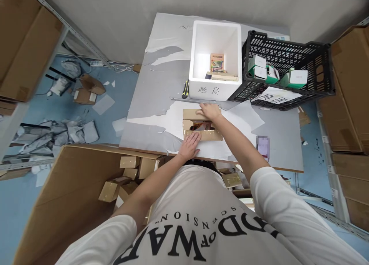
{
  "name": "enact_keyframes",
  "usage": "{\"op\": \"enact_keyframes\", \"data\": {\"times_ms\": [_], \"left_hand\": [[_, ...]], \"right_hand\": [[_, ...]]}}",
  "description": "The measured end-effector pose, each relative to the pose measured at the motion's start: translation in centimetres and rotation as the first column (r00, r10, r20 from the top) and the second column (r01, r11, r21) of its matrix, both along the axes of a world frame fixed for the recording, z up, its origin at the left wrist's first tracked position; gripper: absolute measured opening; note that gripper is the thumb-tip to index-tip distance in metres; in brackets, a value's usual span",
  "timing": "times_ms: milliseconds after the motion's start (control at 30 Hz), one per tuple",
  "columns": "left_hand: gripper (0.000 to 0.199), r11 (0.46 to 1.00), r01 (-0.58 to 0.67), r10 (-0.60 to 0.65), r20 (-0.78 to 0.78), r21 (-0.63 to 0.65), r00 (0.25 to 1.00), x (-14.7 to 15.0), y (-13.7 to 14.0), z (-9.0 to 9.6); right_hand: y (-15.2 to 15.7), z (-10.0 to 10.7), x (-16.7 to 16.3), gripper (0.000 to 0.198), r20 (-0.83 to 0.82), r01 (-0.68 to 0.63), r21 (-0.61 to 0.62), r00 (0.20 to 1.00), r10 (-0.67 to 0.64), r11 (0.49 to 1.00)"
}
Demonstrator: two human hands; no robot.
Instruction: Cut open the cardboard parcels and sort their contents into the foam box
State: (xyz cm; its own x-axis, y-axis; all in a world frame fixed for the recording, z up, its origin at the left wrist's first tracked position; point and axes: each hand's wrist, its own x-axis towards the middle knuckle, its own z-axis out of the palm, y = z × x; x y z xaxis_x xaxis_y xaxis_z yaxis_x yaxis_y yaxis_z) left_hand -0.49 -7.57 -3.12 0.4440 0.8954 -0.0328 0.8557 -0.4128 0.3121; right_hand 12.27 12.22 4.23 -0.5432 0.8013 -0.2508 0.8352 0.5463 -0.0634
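Nearest, on the left, a large open cardboard box stands below the table edge, with small brown taped cartons inside.

On the near part of the grey-and-white table lies a small rectangular brown cardboard carton, its top parted to show printed, dark and reddish contents. The left hand rests on its near flap, fingers extended and slightly spread, seemingly pressing without gripping. The right hand lies over the far flap, fingers bent; whether they pinch the card cannot be told. To the right, near the edge, is a flat purple rectangular object, partly blurred.

Beyond the carton lie a thin grey strip and a yellow-and-black cutter, blade position unclear. Farther off stand a white foam box holding books and, right of it, a black plastic crate with green-and-white boxes.

A hard pull on the flaps could tear the card or crease the contents. If the left hand pressed too lightly, the carton could slide on the smooth surface; a sweep of the right hand farther back could meet the cutter.
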Motion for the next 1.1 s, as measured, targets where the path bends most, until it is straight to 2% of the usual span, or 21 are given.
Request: {"op": "enact_keyframes", "data": {"times_ms": [67, 167, 233, 300, 367, 467, 567, 667, 767, 833, 900, 1000, 1100], "left_hand": [[0.075, 1.000, -0.025, 0.025, 0.028, 0.012, 0.999, 0.0, 0.2, 0.5], [0.066, 0.997, -0.060, 0.056, 0.076, 0.048, 0.996, -1.1, 1.6, 1.8], [0.072, 0.995, -0.064, 0.059, 0.071, 0.073, 0.996, -2.5, 3.2, 2.8], [0.087, 0.997, -0.016, 0.013, 0.035, 0.078, 0.999, -4.1, 5.1, 3.6], [0.093, 0.993, 0.104, -0.104, -0.011, 0.051, 0.995, -5.5, 6.8, 3.9], [0.090, 0.971, 0.240, -0.240, -0.064, 0.006, 0.969, -6.8, 8.4, 3.8], [0.086, 0.960, 0.281, -0.280, -0.106, -0.009, 0.954, -7.0, 9.2, 3.8], [0.087, 0.949, 0.316, -0.315, -0.121, -0.011, 0.941, -6.8, 9.8, 4.1], [0.089, 0.944, 0.329, -0.329, -0.094, -0.019, 0.940, -6.8, 10.3, 4.4], [0.083, 0.940, 0.337, -0.339, -0.055, -0.045, 0.939, -7.1, 10.6, 4.3], [0.072, 0.930, 0.360, -0.362, -0.019, -0.075, 0.932, -7.6, 10.6, 4.2], [0.059, 0.915, 0.393, -0.398, -0.050, -0.092, 0.916, -8.4, 10.3, 4.5], [0.067, 0.891, 0.449, -0.454, -0.116, -0.067, 0.883, -8.4, 9.9, 5.7]], "right_hand": [[-1.1, -0.6, 2.0, 0.044, -0.079, -0.011, 0.103, 0.997, 0.019, 0.995], [-3.9, -1.2, 4.7, 0.039, -0.182, -0.203, 0.201, 0.954, 0.240, 0.958], [-5.9, -1.5, 5.9, 0.039, -0.205, -0.387, 0.151, 0.888, 0.412, 0.909], [-7.5, -1.6, 6.4, 0.040, -0.217, -0.474, 0.067, 0.852, 0.476, 0.878], [-8.5, -1.7, 6.2, 0.054, -0.212, -0.418, 0.009, 0.887, 0.411, 0.908], [-8.9, -1.6, 5.2, 0.069, -0.201, -0.244, -0.030, 0.951, 0.233, 0.969], [-8.2, -1.3, 4.3, 0.069, -0.187, -0.173, -0.106, 0.971, 0.151, 0.979], [-7.8, -0.7, 3.8, 0.059, -0.149, -0.145, -0.177, 0.982, 0.119, 0.973], [-9.0, -0.2, 3.7, 0.039, -0.099, -0.122, -0.135, 0.989, 0.109, 0.983], [-10.6, -0.3, 3.8, 0.030, -0.037, -0.089, -0.087, 0.996, 0.086, 0.992], [-12.5, -1.0, 4.2, 0.035, -0.012, -0.095, -0.051, 0.995, 0.095, 0.994], [-14.8, -2.6, 4.9, 0.041, -0.084, -0.157, 0.006, 0.984, 0.157, 0.988], [-15.8, -3.5, 5.8, 0.046, -0.145, -0.146, 0.017, 0.978, 0.147, 0.989]]}}
